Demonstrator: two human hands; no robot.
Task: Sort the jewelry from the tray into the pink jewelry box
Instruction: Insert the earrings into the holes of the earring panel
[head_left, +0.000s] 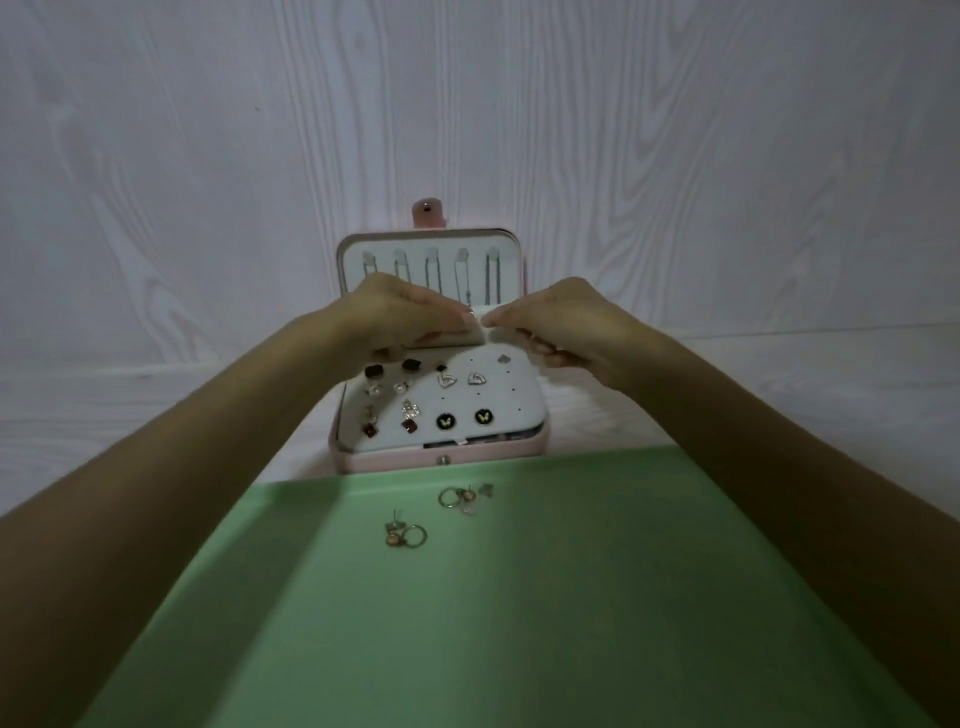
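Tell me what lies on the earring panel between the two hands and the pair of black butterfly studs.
In the head view, two silver heart earrings sit between the hands and the black butterfly studs on the white panel.

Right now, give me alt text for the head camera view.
Both hands, left hand and right hand, meet over an open pink jewelry box holding earrings; a few earrings remain on the green tray in front.

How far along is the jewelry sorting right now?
Mostly done: the pink jewelry box is open, with several earring pairs on its white earring panel and necklaces hung in the lid. In hand: the left hand and right hand meet at the panel's top edge; what they pinch is unclear. Left: two small earring clusters on the green tray.
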